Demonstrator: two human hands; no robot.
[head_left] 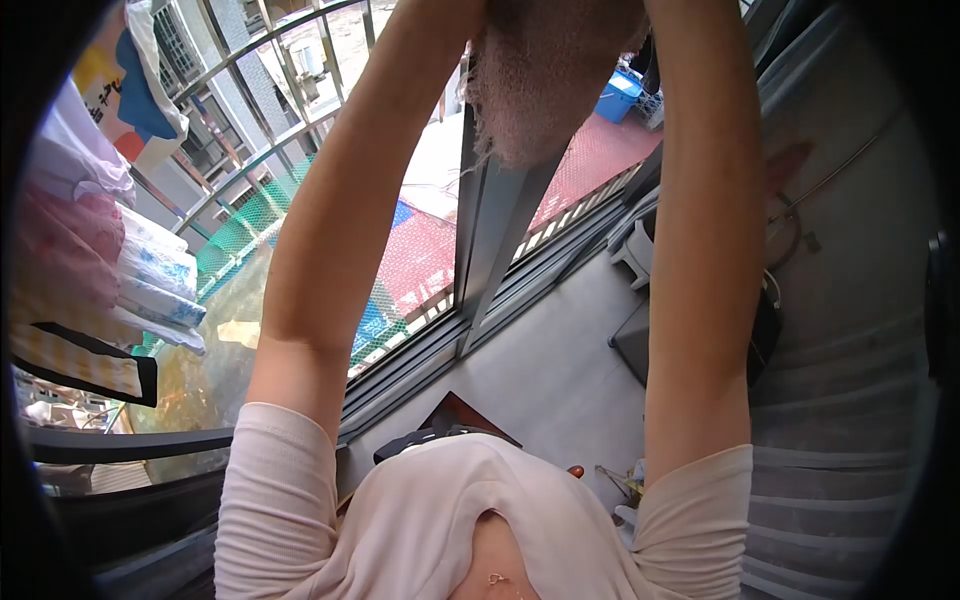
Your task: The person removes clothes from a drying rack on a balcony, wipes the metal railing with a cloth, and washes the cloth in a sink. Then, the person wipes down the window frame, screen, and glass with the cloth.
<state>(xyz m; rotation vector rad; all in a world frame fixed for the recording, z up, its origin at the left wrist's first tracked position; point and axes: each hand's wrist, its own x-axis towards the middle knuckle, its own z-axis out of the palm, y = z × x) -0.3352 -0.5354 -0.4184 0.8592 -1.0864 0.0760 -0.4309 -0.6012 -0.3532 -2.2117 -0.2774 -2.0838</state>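
Note:
Both of my arms are raised, and my hands lie beyond the top edge of the view. My left forearm (365, 190) rises on the left, my right forearm (708, 200) on the right. Between them hangs a fuzzy, brownish-pink cloth with a frayed edge (545, 90), perhaps a towel. Its upper part is cut off, so how my hands touch it is hidden. Behind the cloth stands the dark metal frame (495, 235) of a sliding glass door.
Several garments (90, 220) hang at the left. A curved metal railing (270, 130) with green mesh (250, 225) bounds the balcony. Outside are red perforated matting (420, 260) and a blue bin (620, 95). A sheer curtain (830, 480) hangs right; a dark wooden corner (455, 415) stands below.

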